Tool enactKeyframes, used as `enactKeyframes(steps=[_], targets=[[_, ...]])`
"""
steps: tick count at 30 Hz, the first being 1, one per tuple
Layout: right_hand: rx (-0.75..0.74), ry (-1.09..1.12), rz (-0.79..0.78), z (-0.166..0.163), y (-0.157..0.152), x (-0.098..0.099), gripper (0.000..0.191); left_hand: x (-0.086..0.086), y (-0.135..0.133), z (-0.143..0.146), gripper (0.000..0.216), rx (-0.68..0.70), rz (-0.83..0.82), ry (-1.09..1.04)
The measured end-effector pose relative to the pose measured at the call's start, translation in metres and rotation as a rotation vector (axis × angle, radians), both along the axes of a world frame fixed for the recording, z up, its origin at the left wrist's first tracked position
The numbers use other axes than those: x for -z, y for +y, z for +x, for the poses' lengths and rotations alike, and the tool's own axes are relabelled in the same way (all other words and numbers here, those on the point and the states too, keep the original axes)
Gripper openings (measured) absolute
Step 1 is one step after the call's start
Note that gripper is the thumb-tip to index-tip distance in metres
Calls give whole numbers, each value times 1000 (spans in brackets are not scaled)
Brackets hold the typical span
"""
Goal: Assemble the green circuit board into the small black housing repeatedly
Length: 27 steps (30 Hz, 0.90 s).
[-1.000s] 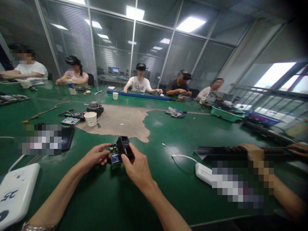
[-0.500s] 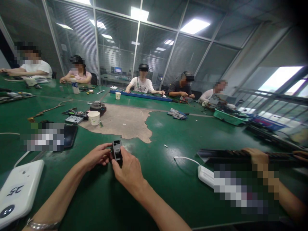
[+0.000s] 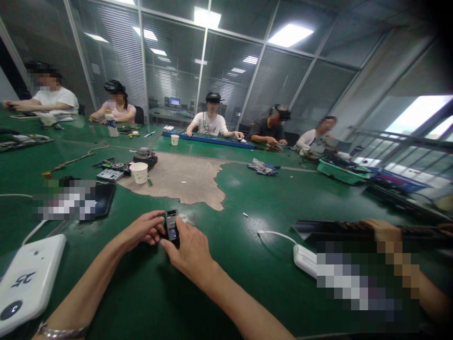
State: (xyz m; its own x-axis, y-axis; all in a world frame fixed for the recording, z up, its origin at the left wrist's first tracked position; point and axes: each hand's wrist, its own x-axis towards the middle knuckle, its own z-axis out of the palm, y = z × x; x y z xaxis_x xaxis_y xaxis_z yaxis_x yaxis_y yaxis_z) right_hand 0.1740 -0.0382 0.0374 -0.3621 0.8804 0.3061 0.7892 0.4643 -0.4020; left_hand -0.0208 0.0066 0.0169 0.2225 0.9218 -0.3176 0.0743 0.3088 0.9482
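A small dark grey, box-shaped plastic part (image 3: 171,224) with openings in its upper face is held between my two hands, above the green table. My left hand (image 3: 148,227) grips its left side with the fingers curled against it. On the right side, my right hand (image 3: 191,245) has its fingers pressed to the part, while its thumb lies near the lower end. The undersides of the part and some fingertips are hidden. Just beyond the hands lies a bare brown patch (image 3: 184,177) of the tabletop.
At near left rests a white device (image 3: 33,278) marked 25. A paper cup (image 3: 139,173) stands by a metal-cased drive (image 3: 110,175). To the right are a white power bank (image 3: 305,260) with a cable and a co-worker's hand (image 3: 384,231) on a long black part (image 3: 325,228). Several people sit opposite.
The grey part has tilted slightly between my hands, showing a bluish, shiny area near its lower end. My right thumb has shifted a little down and left.
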Motion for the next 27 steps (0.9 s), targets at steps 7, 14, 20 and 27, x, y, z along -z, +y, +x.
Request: enactKeyframes(steps=[7, 14, 20, 27], targets=[[4, -2, 21, -4, 0, 13, 55, 9, 4, 3, 61, 4, 79, -3], [8, 18, -1, -7, -2, 16, 63, 10, 4, 2, 63, 20, 33, 15], [25, 22, -24, -13, -3, 12, 62, 10, 5, 4, 55, 25, 38, -20], [49, 89, 55, -12, -2, -3, 60, 8, 4, 2, 54, 32, 18, -39]])
